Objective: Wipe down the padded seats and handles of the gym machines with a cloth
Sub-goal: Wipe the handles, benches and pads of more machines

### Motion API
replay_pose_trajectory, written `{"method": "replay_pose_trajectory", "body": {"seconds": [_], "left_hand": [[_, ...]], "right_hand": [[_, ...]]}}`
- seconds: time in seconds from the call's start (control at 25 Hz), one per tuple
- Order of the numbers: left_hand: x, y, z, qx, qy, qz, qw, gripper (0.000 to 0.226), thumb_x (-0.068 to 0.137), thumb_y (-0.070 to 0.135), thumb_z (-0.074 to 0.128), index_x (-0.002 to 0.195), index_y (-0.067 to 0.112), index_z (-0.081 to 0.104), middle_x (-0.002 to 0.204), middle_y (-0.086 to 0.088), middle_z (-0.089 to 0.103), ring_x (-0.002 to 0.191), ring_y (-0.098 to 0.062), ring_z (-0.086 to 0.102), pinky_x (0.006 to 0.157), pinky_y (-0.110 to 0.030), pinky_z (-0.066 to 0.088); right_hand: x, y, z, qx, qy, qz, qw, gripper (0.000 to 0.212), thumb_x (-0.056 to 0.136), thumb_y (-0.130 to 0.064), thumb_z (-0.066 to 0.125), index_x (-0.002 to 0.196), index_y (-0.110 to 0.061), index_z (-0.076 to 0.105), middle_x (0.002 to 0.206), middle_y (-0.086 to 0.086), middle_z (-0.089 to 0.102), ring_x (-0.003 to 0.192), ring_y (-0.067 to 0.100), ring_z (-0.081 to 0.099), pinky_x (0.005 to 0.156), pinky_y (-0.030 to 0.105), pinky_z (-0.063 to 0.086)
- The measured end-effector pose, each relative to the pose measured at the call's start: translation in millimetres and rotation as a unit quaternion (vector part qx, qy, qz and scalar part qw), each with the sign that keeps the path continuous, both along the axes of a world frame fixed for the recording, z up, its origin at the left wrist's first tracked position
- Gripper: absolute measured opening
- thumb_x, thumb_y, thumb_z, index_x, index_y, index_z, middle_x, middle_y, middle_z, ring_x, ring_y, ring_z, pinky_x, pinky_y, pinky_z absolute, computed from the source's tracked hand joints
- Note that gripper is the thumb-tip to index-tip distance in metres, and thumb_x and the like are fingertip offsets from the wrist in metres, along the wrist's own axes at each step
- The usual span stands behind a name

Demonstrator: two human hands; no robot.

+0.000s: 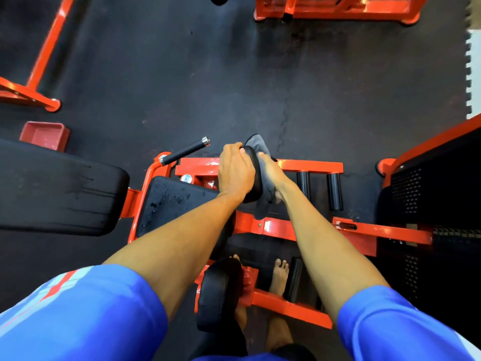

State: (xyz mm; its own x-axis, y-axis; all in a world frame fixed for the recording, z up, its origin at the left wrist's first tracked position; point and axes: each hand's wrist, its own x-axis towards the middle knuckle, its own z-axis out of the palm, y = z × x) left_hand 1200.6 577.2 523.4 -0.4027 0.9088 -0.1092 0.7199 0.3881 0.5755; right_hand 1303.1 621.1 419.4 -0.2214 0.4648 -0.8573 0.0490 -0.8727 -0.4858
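**Cloth pressed to a pad, both hands on it**

At the far left an orange frame (31, 92) stands on the black rubber floor (156, 74). Nearer, a red tray (44, 135) sits open side up, just beyond a long black bench (59, 188). To the right of the bench is the machine's black seat (171, 201), its surface speckled and scuffed. A black handle (184, 151) with a metal end cap angles up from the orange bar beside the seat.

Both arms reach forward from blue sleeves. The left hand (235, 173) lies palm down on the left face of an upright black pad (253, 175). Its fingers are curled over the pad's far edge and the thumb rests on the rim, so the hand clamps the pad. The grey cloth (256, 145) lies against the pad's right face; it stands out past the pad's far end and hangs below its near end. The right hand (270, 168) presses the cloth flat to the pad, fingers straight and close together, pointing away from the person.

Below the hands a second black pad (218, 295) stands on the orange frame, with bare feet (279, 277) beside it. Right of the hands, two black rollers (334, 188) hang from a crossbar. Further right is a black perforated guard (406, 194). A white jigsaw-edged mat (472, 74) borders the floor at the far right.
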Motion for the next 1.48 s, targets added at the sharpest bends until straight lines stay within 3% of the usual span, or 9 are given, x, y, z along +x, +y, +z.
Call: {"method": "replay_pose_trajectory", "body": {"seconds": [0.12,0.32,0.6,0.76,0.88,1.04,1.16,1.28,1.48], "left_hand": [[-0.9,-2.7,7.6,-0.011,0.000,-0.022,1.000,0.032,0.108,0.019,0.033,0.123,0.005,0.057,0.127,-0.015,0.054,0.117,-0.032,0.051,0.102,-0.037,0.036],[-2.5,-3.8,15.9,-0.060,-0.043,-0.020,0.997,0.036,0.110,0.018,0.031,0.131,0.000,0.053,0.137,-0.020,0.050,0.128,-0.037,0.046,0.108,-0.038,0.031],[2.8,-50.8,44.1,-0.078,-0.136,-0.017,0.987,0.056,0.105,0.011,0.042,0.158,0.004,0.024,0.169,-0.011,0.010,0.156,-0.023,0.014,0.125,-0.032,0.013],[8.5,-96.5,52.2,-0.062,-0.148,-0.034,0.986,0.053,0.100,0.012,0.054,0.149,0.003,0.037,0.159,-0.013,0.031,0.148,-0.027,0.032,0.119,-0.034,0.026],[3.0,-130.9,58.4,-0.113,-0.121,-0.040,0.985,0.040,0.098,0.036,0.058,0.134,0.019,0.054,0.142,-0.006,0.055,0.130,-0.028,0.053,0.105,-0.041,0.043],[-23.4,-162.3,71.5,-0.163,-0.082,-0.046,0.982,0.039,0.086,0.061,0.063,0.108,0.028,0.061,0.122,-0.005,0.067,0.111,-0.031,0.063,0.087,-0.040,0.050],[-54.0,-180.4,88.6,-0.162,-0.098,-0.091,0.978,0.046,0.080,0.046,0.077,0.119,0.025,0.064,0.119,-0.004,0.068,0.109,-0.029,0.064,0.088,-0.039,0.053],[-85.5,-200.4,101.7,-0.132,-0.088,-0.121,0.980,0.041,0.081,0.010,0.061,0.119,0.023,0.065,0.109,-0.006,0.070,0.103,-0.028,0.066,0.082,-0.037,0.053],[-151.4,-246.2,112.1,-0.078,-0.072,-0.084,0.991,0.046,0.074,0.005,0.047,0.116,0.018,0.059,0.115,-0.017,0.068,0.106,-0.039,0.064,0.088,-0.048,0.054]], "right_hand": [[3.8,-15.4,37.6,0.043,-0.050,0.003,0.998,0.095,0.071,-0.078,0.048,0.148,-0.022,0.050,0.140,0.004,0.061,0.125,0.028,0.060,0.110,0.048,0.047],[22.7,-46.9,67.3,0.167,-0.149,0.085,0.971,0.056,0.104,-0.049,0.040,0.146,-0.017,0.057,0.143,0.009,0.060,0.130,0.030,0.058,0.112,0.045,0.045],[29.3,-108.5,81.1,0.185,-0.203,0.060,0.960,0.046,0.107,-0.029,0.046,0.149,-0.010,0.047,0.144,0.016,0.058,0.133,0.034,0.055,0.108,0.040,0.044],[16.0,-128.4,102.0,0.168,-0.174,0.004,0.970,0.061,0.097,-0.030,0.057,0.152,-0.011,0.036,0.139,0.018,0.060,0.120,0.036,0.063,0.101,0.048,0.054],[8.5,-133.1,118.5,0.187,-0.147,-0.045,0.970,0.069,0.081,-0.034,0.061,0.143,-0.015,0.038,0.129,0.017,0.064,0.107,0.034,0.068,0.093,0.056,0.058],[-0.9,-154.7,153.4,0.209,-0.129,-0.066,0.967,0.057,0.095,-0.013,0.061,0.141,-0.015,0.028,0.116,0.015,0.059,0.086,0.024,0.066,0.085,0.055,0.062],[-16.8,-173.3,168.1,0.235,-0.136,-0.059,0.961,0.066,0.093,-0.011,0.063,0.143,-0.023,0.023,0.122,0.015,0.055,0.090,0.025,0.065,0.084,0.054,0.063],[-42.2,-192.6,181.8,0.260,-0.129,-0.039,0.956,0.071,0.093,-0.008,0.066,0.147,-0.028,0.023,0.117,0.006,0.050,0.090,0.019,0.062,0.080,0.047,0.064],[-106.9,-233.8,199.5,0.331,-0.148,0.012,0.932,0.089,0.077,-0.026,0.083,0.145,-0.028,0.026,0.131,0.013,0.058,0.104,0.028,0.066,0.095,0.042,0.057]]}}
